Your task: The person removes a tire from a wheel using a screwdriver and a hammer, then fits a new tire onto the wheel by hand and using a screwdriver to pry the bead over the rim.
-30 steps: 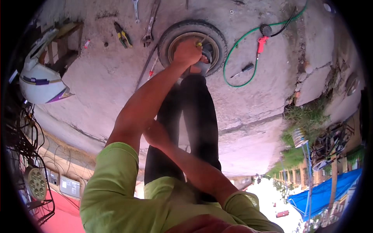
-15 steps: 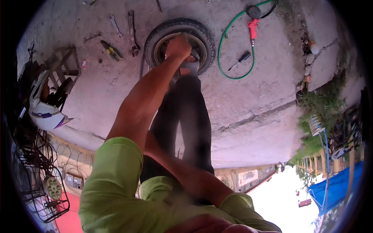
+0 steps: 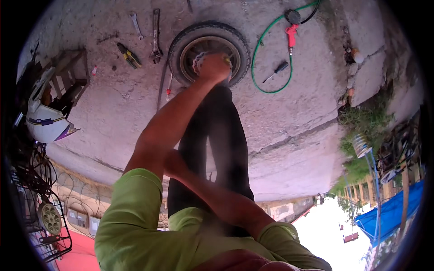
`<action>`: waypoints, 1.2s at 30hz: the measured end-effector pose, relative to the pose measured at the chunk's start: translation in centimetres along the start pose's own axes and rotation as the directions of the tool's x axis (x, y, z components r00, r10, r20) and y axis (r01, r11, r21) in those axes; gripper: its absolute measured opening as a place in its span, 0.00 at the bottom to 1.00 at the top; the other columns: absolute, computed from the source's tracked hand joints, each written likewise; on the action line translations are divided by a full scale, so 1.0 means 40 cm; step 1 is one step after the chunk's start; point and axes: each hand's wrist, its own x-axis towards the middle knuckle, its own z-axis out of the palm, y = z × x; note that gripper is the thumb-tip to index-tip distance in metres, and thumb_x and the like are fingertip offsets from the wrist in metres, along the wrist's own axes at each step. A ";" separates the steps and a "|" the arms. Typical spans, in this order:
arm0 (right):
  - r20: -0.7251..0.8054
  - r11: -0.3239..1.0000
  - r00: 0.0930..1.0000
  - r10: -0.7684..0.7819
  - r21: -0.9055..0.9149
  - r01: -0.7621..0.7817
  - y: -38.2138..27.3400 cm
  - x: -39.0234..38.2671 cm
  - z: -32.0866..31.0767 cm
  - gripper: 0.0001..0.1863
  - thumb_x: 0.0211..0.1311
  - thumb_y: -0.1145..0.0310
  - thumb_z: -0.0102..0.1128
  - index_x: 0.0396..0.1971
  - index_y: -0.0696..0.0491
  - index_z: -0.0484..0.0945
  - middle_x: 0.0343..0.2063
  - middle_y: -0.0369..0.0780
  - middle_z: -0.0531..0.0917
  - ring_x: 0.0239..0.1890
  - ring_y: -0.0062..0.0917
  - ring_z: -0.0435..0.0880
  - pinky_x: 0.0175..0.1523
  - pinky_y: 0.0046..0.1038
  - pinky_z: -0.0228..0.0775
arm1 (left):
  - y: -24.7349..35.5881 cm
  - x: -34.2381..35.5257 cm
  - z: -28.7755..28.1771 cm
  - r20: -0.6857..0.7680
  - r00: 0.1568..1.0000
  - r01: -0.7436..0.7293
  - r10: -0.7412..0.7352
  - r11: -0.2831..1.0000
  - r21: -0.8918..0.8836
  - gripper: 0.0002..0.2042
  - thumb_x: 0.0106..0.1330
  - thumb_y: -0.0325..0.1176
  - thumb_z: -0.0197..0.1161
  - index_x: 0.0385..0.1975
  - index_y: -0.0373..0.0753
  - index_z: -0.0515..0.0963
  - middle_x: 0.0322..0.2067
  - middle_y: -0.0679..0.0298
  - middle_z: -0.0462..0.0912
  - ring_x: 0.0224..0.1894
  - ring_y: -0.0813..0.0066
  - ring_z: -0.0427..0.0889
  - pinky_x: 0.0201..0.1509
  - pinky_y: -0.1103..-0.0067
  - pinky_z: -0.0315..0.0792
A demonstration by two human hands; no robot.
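Black rubber-tyred wheel with a dull bronze rim (image 3: pixel 208 45) lies flat on the rough grey concrete ground (image 3: pixel 289 108), about mid-width, well in from the broken right edge. Left hand (image 3: pixel 214 67), below a lime-green sleeve (image 3: pixel 131 189), is over the near half of the rim opening, back of hand up. Fingers look curled. A bit of yellow shows at the hand's right side; can't tell what it is or whether it's gripped. A silver scalloped disc edge (image 3: pixel 197 62) shows just left of the hand.

Right hand (image 3: pixel 175 164) crosses over black trousers (image 3: pixel 228 131), partly behind the left forearm near the elbow. Its fingers are hidden, can't tell if released or clenched.

Left of wheel: long dark bar (image 3: pixel 161 86) and a thin tool with a red collar (image 3: pixel 168 91), both near the tyre. Further left: dark steel adjustable wrench (image 3: pixel 156 38), slim silver spanner (image 3: pixel 136 27), yellow-and-black pliers (image 3: pixel 129 56).

Right of wheel: green hose loop (image 3: pixel 272 92) with a red trigger-type air gun (image 3: pixel 291 35) and round dark gauge (image 3: pixel 293 16). Black-handled screwdriver (image 3: pixel 276 71) lies inside the loop.

White helmet (image 3: pixel 45 123) sits by the ground's left edge.
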 end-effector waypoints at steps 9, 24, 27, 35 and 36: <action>-0.218 0.845 0.970 -0.103 0.495 0.201 0.034 0.002 0.108 0.18 0.71 0.56 0.57 0.52 0.52 0.79 0.53 0.45 0.84 0.54 0.37 0.82 0.62 0.39 0.72 | 0.075 0.049 0.169 0.199 0.978 0.041 -0.068 0.990 0.133 0.18 0.64 0.35 0.55 0.52 0.42 0.84 0.50 0.42 0.85 0.57 0.45 0.83 0.60 0.59 0.76; -0.121 0.970 0.964 -0.235 0.039 0.241 0.166 0.053 0.125 0.21 0.74 0.54 0.51 0.55 0.54 0.77 0.53 0.52 0.83 0.56 0.47 0.81 0.59 0.43 0.74 | -0.066 -0.025 0.010 0.064 0.994 -0.079 0.084 0.994 -0.081 0.17 0.64 0.42 0.63 0.49 0.41 0.84 0.45 0.48 0.87 0.47 0.47 0.86 0.52 0.59 0.79; -0.204 0.988 0.975 -0.090 0.107 0.114 0.109 0.013 0.109 0.18 0.70 0.56 0.59 0.49 0.53 0.80 0.41 0.49 0.88 0.47 0.46 0.86 0.51 0.43 0.77 | -0.222 -0.183 -0.049 -0.033 0.999 -0.021 0.015 0.978 -0.208 0.19 0.67 0.44 0.63 0.53 0.41 0.82 0.36 0.51 0.87 0.34 0.55 0.86 0.39 0.64 0.78; -0.066 0.980 0.985 0.160 0.126 -0.151 0.126 -0.033 0.115 0.13 0.65 0.63 0.63 0.46 0.53 0.81 0.34 0.47 0.88 0.38 0.40 0.89 0.44 0.37 0.79 | -0.595 -0.419 0.103 0.156 0.941 0.338 -0.302 0.878 -0.339 0.18 0.67 0.40 0.62 0.53 0.39 0.81 0.34 0.51 0.86 0.40 0.55 0.85 0.44 0.64 0.79; -0.117 0.986 0.981 0.153 0.086 -0.144 0.136 -0.028 0.114 0.13 0.65 0.64 0.63 0.46 0.53 0.81 0.34 0.48 0.88 0.38 0.39 0.89 0.44 0.37 0.79 | -0.584 -0.411 0.106 0.190 0.915 0.404 -0.357 0.815 -0.416 0.18 0.66 0.40 0.63 0.52 0.38 0.81 0.35 0.50 0.86 0.44 0.52 0.88 0.48 0.63 0.82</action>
